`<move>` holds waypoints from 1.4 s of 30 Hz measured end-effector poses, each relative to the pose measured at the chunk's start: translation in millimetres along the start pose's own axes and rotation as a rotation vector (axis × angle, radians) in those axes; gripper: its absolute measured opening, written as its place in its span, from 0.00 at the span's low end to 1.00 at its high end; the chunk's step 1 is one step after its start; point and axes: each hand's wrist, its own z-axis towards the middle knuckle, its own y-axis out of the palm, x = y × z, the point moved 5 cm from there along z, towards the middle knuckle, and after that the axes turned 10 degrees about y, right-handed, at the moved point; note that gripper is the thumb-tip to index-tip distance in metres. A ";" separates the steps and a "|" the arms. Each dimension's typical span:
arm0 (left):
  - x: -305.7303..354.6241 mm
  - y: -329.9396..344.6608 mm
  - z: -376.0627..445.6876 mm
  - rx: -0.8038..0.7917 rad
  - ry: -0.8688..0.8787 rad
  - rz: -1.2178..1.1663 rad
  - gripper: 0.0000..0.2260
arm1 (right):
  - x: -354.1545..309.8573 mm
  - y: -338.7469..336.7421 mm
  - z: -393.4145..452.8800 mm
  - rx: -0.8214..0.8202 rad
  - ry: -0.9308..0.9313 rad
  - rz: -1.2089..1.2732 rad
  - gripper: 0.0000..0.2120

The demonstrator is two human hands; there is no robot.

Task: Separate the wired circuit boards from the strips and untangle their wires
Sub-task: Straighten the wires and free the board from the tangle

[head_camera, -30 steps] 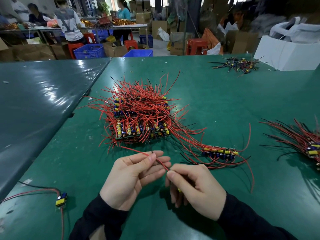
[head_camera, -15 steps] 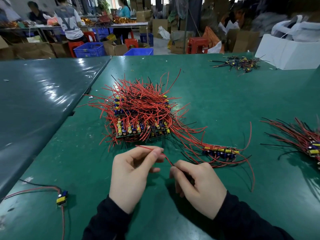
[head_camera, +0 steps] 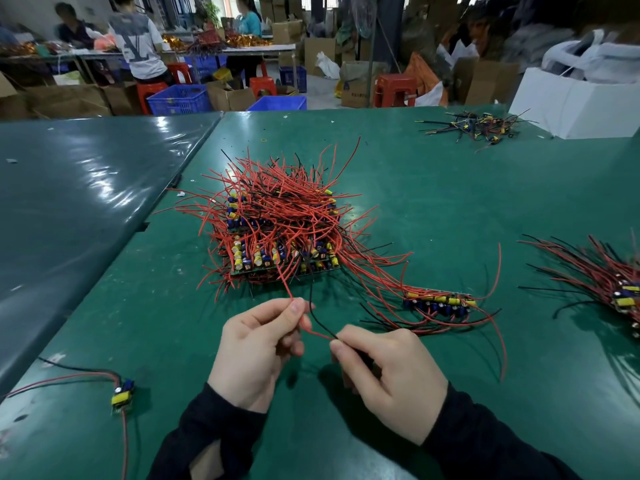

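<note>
A stack of circuit board strips (head_camera: 277, 251) with tangled red and black wires lies mid-table. A single strip (head_camera: 438, 303) with its wires lies to the right of it. My left hand (head_camera: 256, 348) pinches a red wire (head_camera: 306, 323) and a black wire (head_camera: 317, 320) between thumb and forefinger. My right hand (head_camera: 388, 375) pinches the same two wires at their other end; a small board it may hold is hidden inside the fist. The wires form a short loop between my hands, just in front of the stack.
One separated board (head_camera: 123, 396) with red and black wires lies at the near left. A bundle of separated boards (head_camera: 620, 289) lies at the right edge, another small pile (head_camera: 481, 128) far right beside a white box (head_camera: 575, 109). People work at tables behind.
My left hand has slid up along the red wire and now pinches it with a black wire. The wires stand up between my hands; my right hand has hardly moved.
</note>
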 end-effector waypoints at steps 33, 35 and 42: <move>-5.1 8.9 -5.8 -0.192 -0.219 0.037 0.08 | 8.4 5.0 5.0 -0.203 0.213 0.375 0.15; -2.0 5.3 -3.7 -0.183 -0.161 0.121 0.10 | 8.0 -0.8 4.0 -0.085 0.123 0.124 0.15; -2.5 7.2 -4.3 -0.074 -0.003 0.142 0.01 | -3.7 -6.4 -3.4 0.129 -0.063 -0.341 0.13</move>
